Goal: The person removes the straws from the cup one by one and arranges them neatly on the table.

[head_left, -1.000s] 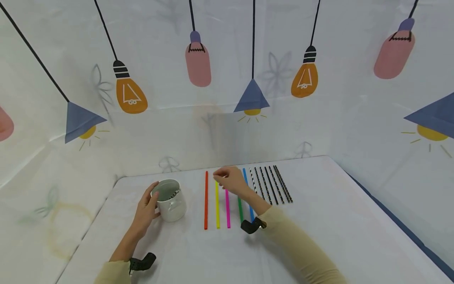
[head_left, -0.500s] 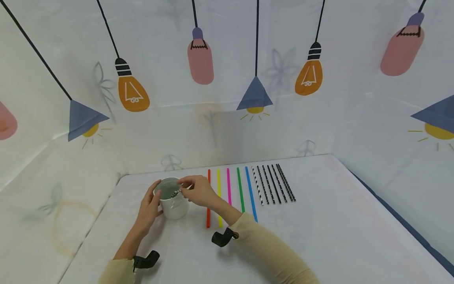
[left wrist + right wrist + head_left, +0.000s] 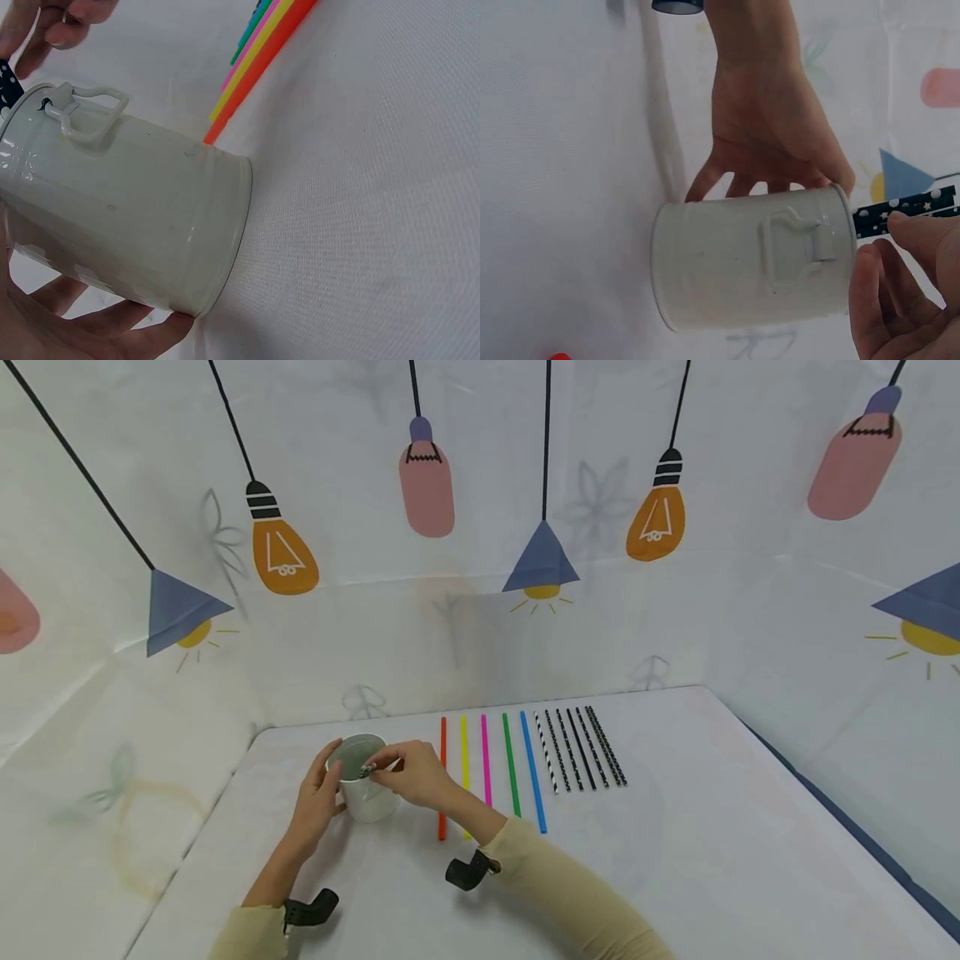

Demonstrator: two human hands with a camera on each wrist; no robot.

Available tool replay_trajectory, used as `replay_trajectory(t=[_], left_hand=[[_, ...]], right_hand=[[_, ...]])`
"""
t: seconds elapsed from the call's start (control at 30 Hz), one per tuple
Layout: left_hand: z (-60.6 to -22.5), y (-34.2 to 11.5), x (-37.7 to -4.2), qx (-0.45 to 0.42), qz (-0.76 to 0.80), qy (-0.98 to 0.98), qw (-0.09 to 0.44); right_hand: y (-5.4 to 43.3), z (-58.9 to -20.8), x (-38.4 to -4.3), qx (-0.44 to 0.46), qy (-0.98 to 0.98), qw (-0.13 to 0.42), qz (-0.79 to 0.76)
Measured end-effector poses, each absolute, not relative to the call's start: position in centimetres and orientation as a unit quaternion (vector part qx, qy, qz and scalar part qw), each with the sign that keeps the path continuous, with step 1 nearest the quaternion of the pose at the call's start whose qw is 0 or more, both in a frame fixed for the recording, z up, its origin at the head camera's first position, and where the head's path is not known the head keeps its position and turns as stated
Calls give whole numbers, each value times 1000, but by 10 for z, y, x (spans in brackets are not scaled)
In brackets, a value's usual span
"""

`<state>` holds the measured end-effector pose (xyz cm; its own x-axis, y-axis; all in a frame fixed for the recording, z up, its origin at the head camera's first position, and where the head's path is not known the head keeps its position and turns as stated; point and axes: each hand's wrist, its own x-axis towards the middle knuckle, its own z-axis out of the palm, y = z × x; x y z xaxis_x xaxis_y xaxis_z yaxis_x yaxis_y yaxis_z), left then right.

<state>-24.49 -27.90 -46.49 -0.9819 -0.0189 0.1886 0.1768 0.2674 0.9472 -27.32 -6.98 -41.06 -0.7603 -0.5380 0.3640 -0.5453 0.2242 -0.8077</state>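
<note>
My left hand holds a white pail from its left side, the thumb near the rim and the fingers spread along the wall. The pail stands on the table, with a small wire handle on its side. Black straws with white dots and stars stick out just past the rim; how many is unclear, and their lower parts are hidden inside. Thumb and fingers of my right hand pinch these straws at the rim. In the left wrist view, the right hand shows only partly above the straws.
Right of the pail lie a red straw, a yellow straw, a pink straw, a green straw and a blue straw in a row. Several black-and-white patterned straws lie beyond them. A printed wall sheet rises behind the table.
My right hand has moved left from above the coloured straws to the pail's rim, and its fingers have come onto the patterned straws there. The left hand stays on the pail.
</note>
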Motion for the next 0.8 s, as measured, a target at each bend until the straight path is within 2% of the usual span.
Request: replay_trajectory(t=[0.3, 0.8], left_hand=[[-463, -277, -244, -46, -599, -796, 78], [-462, -273, -245, -28, -584, -806, 93]], right_hand=[[-55, -385, -256, 383, -760, 45, 523], [6, -334, -227, 412, -722, 85, 549]])
